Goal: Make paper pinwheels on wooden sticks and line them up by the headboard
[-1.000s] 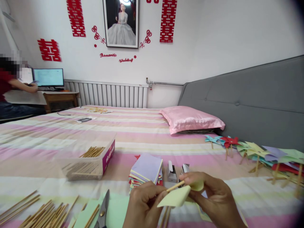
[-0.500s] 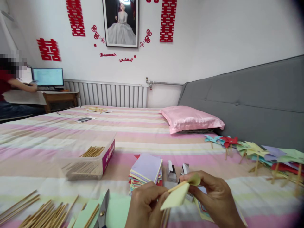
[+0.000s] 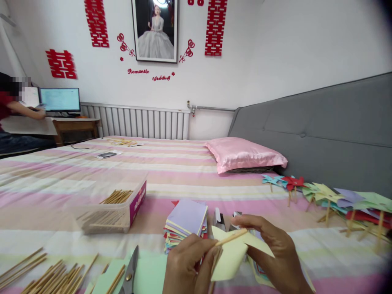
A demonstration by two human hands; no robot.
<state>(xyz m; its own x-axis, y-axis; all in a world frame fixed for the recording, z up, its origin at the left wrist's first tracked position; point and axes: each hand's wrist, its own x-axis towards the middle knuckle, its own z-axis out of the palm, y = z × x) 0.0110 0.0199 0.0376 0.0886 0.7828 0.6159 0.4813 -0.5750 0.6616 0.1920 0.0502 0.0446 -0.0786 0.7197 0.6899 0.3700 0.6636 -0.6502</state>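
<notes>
My left hand (image 3: pixel 188 263) is closed, pinching a thin wooden stick (image 3: pixel 231 237) together with a pale yellow paper sheet (image 3: pixel 232 253). My right hand (image 3: pixel 272 253) is closed on the stick's far end and the paper's upper flap. Both hands hover low over the striped bed (image 3: pixel 92 179). Just beyond them lie a stack of coloured paper squares (image 3: pixel 186 222) and two small staplers (image 3: pixel 219 218).
A clear box of sticks (image 3: pixel 114 208) stands at left, loose sticks (image 3: pixel 52 275) and scissors (image 3: pixel 130 273) lie near the bottom edge. Finished paper pinwheels (image 3: pixel 330 200) line the grey headboard at right. A pink pillow (image 3: pixel 245 153) lies behind. A person sits at a desk far left.
The yellow paper has opened out from a folded flap into a wider sheet between my hands. The stick has tilted slightly and the view has shifted a little.
</notes>
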